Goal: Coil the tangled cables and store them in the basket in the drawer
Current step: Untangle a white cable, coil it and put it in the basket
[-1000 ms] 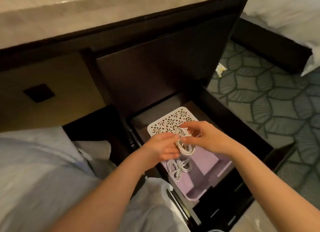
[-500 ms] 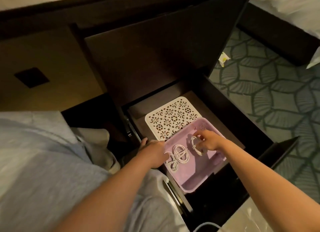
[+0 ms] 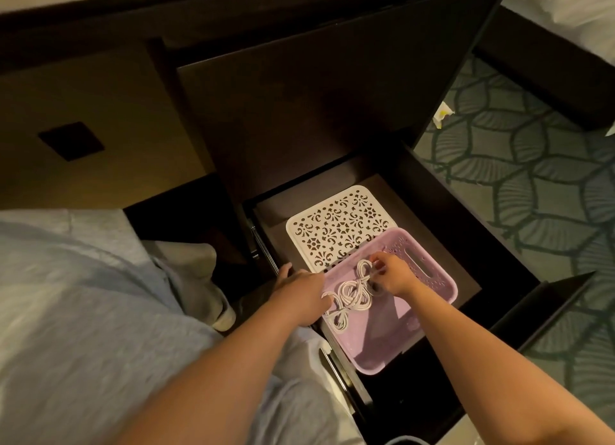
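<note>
Right hand [image 3: 391,278] pinches the coil [image 3: 363,267] inside the basket [image 3: 432,268]; coil lies leftward, toward left hand [image 3: 299,293], whose grip I cannot read.

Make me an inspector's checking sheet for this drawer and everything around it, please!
Surface: open dark drawer, holding the basket.
Job's things: purple basket, overlapping a white patterned panel.
Clutter: paper scrap on the carpet.
Hands: left hand rests at the basket's left rim, grip hidden; right hand pinches the upper coil.
Cables: white cables, coiled, inside the basket.
Surroundings: white bedding, far right.
</note>
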A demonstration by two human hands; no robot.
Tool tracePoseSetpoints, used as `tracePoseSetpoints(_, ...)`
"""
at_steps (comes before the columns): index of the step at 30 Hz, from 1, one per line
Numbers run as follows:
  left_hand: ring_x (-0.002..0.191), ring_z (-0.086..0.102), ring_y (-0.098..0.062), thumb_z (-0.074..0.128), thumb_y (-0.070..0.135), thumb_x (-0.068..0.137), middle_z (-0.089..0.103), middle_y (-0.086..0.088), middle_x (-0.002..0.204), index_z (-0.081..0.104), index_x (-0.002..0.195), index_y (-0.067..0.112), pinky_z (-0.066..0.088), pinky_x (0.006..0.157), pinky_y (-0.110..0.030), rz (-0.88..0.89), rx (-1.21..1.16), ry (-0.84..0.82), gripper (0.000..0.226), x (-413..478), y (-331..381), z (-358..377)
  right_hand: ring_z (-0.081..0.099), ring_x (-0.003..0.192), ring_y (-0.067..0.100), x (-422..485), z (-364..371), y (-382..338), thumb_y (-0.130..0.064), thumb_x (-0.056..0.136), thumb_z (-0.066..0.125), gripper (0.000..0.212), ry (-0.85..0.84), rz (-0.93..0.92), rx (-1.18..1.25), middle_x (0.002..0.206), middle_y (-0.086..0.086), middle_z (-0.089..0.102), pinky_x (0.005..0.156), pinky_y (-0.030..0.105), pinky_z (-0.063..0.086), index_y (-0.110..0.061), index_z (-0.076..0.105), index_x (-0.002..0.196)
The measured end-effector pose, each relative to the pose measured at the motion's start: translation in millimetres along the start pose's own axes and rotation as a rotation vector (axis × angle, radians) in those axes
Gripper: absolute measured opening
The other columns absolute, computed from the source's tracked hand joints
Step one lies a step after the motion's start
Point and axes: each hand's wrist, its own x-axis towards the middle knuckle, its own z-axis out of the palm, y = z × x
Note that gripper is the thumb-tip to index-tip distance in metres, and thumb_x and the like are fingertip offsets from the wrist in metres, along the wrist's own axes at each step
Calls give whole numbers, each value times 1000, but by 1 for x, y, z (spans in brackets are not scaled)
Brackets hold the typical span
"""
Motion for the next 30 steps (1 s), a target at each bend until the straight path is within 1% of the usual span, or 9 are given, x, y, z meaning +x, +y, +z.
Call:
tracePoseSetpoints(10, 132, 36, -21, 39, 33, 99, 53, -10, 130, 45, 136, 14, -1, 118, -38, 2, -37, 27, 42, -4, -1, 0, 58, 109, 33, 2, -4, -3, -2, 87, 55, 41, -38, 27, -60, 119, 16, 62, 94, 40, 47, -12, 56, 127)
tracePoseSetpoints(13, 133, 35, -23, 39, 30, 99, 51, -9, 133, 46, 135, 14, 7, 118, -37, -4, -102, 55, 40, -4, -2, -1, 61, 103, 33, -3, -9, -3, -3, 89, 54, 41, 12, 26, -69, 114, 18, 64, 89, 42, 51, -13, 54, 129)
tracePoseSetpoints(16, 128, 35, -27, 38, 30, 99, 49, -5, 133, 45, 135, 17, 31, 105, -37, -33, -220, 74, 39, -7, 0, -10, 64, 93, 30, -9, -23, -11, -8, 90, 57, 31, 16, -8, -96, 105, 14, 67, 83, 43, 55, -13, 58, 120)
tracePoseSetpoints(19, 111, 51, -25, 41, 30, 98, 55, -7, 124, 50, 131, 15, 45, 94, -37, 27, -283, 103, 37, -12, 0, -25, 65, 95, 27, -20, -45, -31, -12, 88, 60, 28, -104, -122, -149, 106, 11, 67, 87, 40, 54, -10, 60, 116)
tracePoseSetpoints(21, 96, 57, -20, 44, 32, 98, 59, -4, 110, 55, 123, 12, 48, 80, -32, 97, -283, 96, 34, -19, 0, -40, 63, 97, 21, -29, -64, -50, -12, 87, 60, 27, -148, -238, -200, 110, 7, 65, 90, 35, 52, -13, 60, 114)
tracePoseSetpoints(23, 80, 53, -12, 45, 34, 98, 57, 3, 89, 60, 115, 12, 41, 67, -24, 152, -261, 95, 31, -34, -3, -66, 61, 95, 15, -45, -88, -77, -16, 89, 60, 21, -165, -356, -188, 106, 1, 64, 87, 29, 50, -17, 61, 109)
tracePoseSetpoints(24, 76, 51, -8, 46, 35, 98, 55, 6, 85, 60, 114, 13, 39, 66, -22, 167, -257, 114, 30, -45, -4, -81, 61, 92, 13, -55, -100, -94, -18, 89, 60, 16, -169, -412, -158, 103, -1, 64, 83, 25, 50, -20, 61, 106)
tracePoseSetpoints(26, 81, 53, -7, 47, 37, 97, 59, 7, 91, 60, 116, 17, 43, 74, -23, 188, -253, 183, 30, -73, -11, -110, 63, 88, 9, -77, -120, -129, -23, 89, 60, 9, -158, -532, -102, 96, -5, 65, 80, 23, 50, -25, 62, 99)
tracePoseSetpoints(30, 97, 61, -8, 49, 36, 96, 67, 6, 107, 62, 117, 19, 49, 91, -31, 178, -250, 375, 30, -129, -33, -167, 66, 85, 11, -110, -149, -195, -27, 90, 60, 11, -118, -689, -44, 90, -4, 68, 84, 32, 54, -27, 63, 100)
